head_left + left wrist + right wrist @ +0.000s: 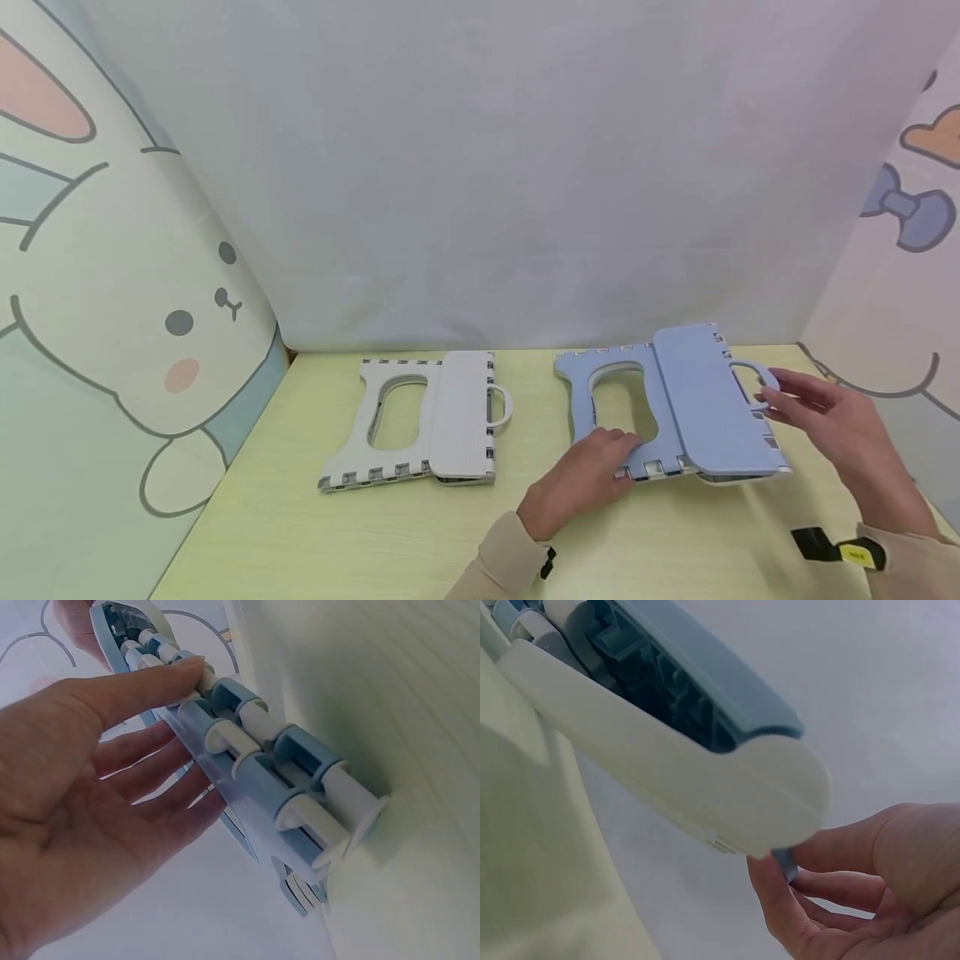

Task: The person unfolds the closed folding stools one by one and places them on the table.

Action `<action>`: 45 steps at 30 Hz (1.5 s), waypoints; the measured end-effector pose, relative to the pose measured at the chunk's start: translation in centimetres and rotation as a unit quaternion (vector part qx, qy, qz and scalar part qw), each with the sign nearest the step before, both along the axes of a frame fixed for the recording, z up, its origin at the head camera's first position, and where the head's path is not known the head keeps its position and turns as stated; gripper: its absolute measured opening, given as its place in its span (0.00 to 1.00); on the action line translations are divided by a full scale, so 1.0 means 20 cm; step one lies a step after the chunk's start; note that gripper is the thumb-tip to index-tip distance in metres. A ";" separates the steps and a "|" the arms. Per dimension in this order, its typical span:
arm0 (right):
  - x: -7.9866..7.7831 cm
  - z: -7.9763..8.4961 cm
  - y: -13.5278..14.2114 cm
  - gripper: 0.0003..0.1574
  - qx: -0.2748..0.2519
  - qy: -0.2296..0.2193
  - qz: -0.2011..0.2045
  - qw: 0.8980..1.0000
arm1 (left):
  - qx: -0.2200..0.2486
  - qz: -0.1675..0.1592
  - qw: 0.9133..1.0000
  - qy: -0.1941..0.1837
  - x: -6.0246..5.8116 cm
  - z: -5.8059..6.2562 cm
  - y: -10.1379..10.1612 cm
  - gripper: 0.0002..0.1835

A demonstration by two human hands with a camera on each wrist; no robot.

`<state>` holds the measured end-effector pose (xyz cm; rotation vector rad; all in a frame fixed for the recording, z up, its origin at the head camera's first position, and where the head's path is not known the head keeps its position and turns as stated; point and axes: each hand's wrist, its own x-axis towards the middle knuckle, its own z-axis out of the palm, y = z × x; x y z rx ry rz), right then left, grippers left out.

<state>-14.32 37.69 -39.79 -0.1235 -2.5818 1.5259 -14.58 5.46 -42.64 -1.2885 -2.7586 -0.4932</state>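
Note:
A folded step stool (693, 408), blue on top with white parts beneath, is held at the right of the table in the head view. Its right end is raised off the surface. My left hand (588, 471) grips its near hinged edge, the thumb (154, 690) lying over the blue-and-white hinge knuckles and the fingers on the flat face. At the other end my right hand (832, 417) pinches the loop handle (753, 383) between thumb and fingers. A white folded step stool (461, 417) lies flat to the left, with its loop handle pointing right.
The pale yellow-green table (285, 533) ends at a grey-white backdrop (480, 183). Side panels printed with cartoon figures stand at the left (112, 250) and right (900, 308). Straps are worn on both sleeved wrists.

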 end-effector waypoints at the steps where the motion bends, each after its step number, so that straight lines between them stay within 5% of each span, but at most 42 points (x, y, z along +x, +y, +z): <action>1: 0.00 0.00 0.00 0.39 0.002 0.001 -0.001 1.000 | 0.000 -0.001 1.000 -0.001 0.00 0.00 0.00 0.22; 11: 0.03 0.05 -0.03 0.29 -0.020 0.024 -0.019 0.999 | -0.001 -0.003 1.000 -0.008 0.01 0.01 0.00 0.23; 24: 0.04 0.09 -0.04 0.42 0.024 0.004 -0.037 0.999 | 0.001 -0.006 1.000 -0.001 0.02 0.02 0.01 0.23; 45: 0.05 0.10 -0.04 0.41 0.014 0.010 -0.047 0.999 | -0.006 -0.009 1.000 -0.011 0.01 0.02 0.01 0.23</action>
